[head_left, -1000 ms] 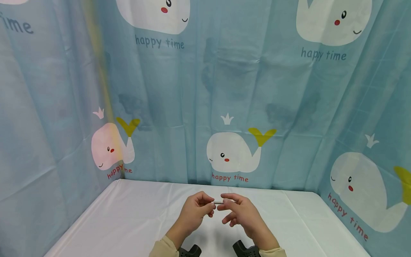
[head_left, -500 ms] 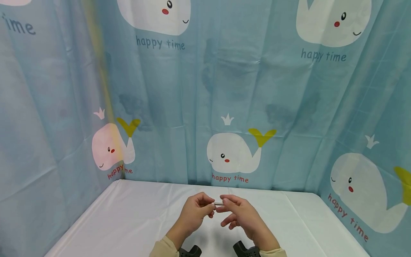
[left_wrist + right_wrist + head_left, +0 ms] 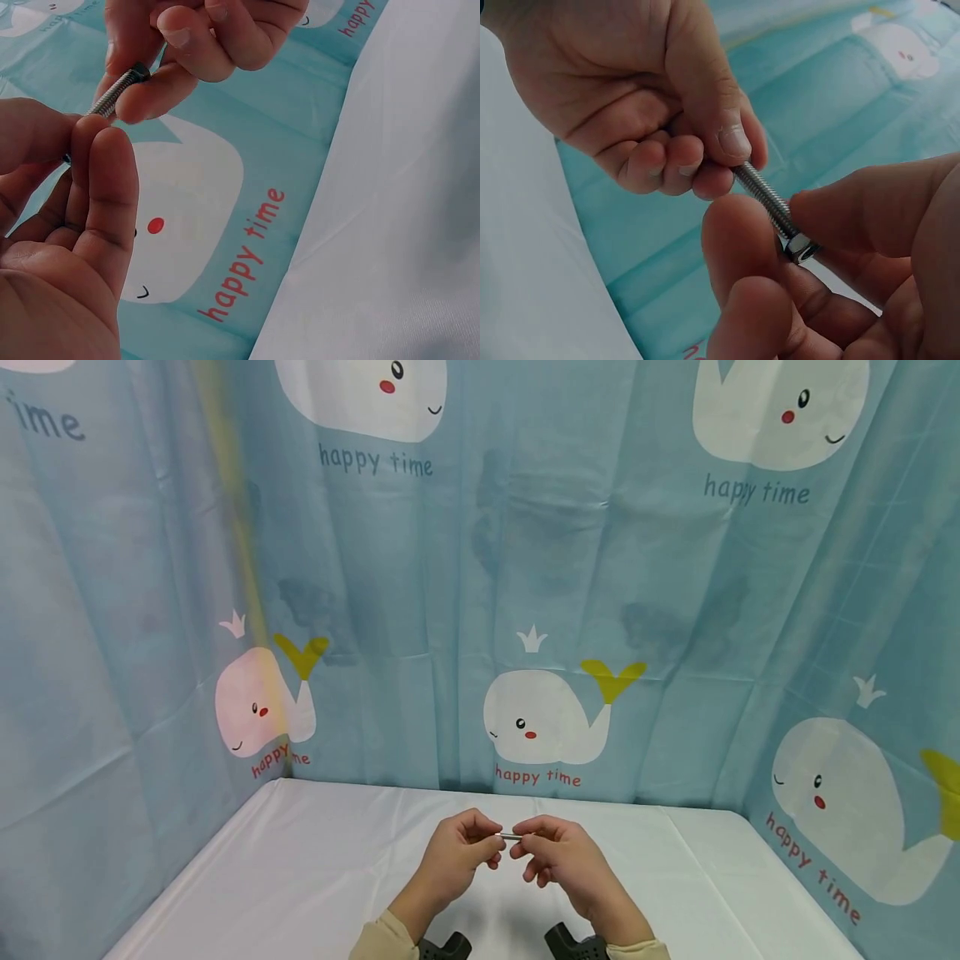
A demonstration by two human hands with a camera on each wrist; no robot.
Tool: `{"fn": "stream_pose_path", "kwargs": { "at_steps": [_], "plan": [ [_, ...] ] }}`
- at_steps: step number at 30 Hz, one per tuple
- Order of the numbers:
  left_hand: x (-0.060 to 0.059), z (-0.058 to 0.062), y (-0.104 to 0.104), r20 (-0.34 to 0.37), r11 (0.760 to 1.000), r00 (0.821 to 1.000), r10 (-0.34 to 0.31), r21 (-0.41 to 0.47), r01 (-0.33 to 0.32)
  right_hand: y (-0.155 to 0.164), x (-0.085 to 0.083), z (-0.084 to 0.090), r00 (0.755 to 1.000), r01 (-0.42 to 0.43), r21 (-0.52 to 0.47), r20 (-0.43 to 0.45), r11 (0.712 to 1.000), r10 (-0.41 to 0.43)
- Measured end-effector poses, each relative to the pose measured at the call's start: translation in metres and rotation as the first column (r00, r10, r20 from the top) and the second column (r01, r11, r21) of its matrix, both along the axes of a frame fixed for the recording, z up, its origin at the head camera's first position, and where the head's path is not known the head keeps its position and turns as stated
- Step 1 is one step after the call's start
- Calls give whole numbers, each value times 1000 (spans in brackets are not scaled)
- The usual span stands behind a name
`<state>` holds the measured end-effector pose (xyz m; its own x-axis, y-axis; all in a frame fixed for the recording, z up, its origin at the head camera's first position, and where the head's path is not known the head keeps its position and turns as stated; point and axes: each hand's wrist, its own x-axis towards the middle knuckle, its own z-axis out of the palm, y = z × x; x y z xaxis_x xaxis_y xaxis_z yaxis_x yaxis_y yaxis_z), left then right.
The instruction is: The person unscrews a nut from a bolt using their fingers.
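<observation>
A silvery threaded bolt (image 3: 512, 836) is held level between both hands above the white table. My left hand (image 3: 452, 853) pinches its left end between thumb and fingers. At the other end, the thumb and forefinger of my right hand (image 3: 564, 857) close on it, near a hexagonal piece (image 3: 800, 248). Whether that piece is the bolt's head or a nut I cannot tell. Bare thread (image 3: 763, 195) shows between the hands in the right wrist view. In the left wrist view, the bolt (image 3: 112, 97) slants up toward the right fingers, its near end mostly hidden by the left fingertips.
A white cloth (image 3: 300, 860) covers the table under the hands. Blue curtains (image 3: 405, 610) printed with whales stand behind and at both sides. Dark wrist devices (image 3: 447, 946) sit below both hands, by beige sleeves (image 3: 384, 938).
The right hand's fingers have shifted and drawn in around the bolt's right end; its looser fingers are more curled now. The left hand keeps its pinch almost unmoved.
</observation>
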<state>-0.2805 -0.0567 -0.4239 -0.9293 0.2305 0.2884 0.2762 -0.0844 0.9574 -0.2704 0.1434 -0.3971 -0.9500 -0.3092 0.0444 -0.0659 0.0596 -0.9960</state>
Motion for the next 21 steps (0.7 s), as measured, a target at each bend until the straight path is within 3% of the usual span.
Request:
{"fn": "stream_pose_path", "kwargs": {
  "at_steps": [4,13,21],
  "plan": [
    [0,0,0,-4,1000,1000,-2,7,2,1,1,1,1000,-1,-5,-14,1000,1],
    [3,2,0,-14,1000,1000,5,14,-5,1,2,-1,997,28,53,75,998,-32],
    [2,2,0,-5,1000,1000,1,15,-1,0,1,2,997,65,15,28,998,-65]
  ]
}}
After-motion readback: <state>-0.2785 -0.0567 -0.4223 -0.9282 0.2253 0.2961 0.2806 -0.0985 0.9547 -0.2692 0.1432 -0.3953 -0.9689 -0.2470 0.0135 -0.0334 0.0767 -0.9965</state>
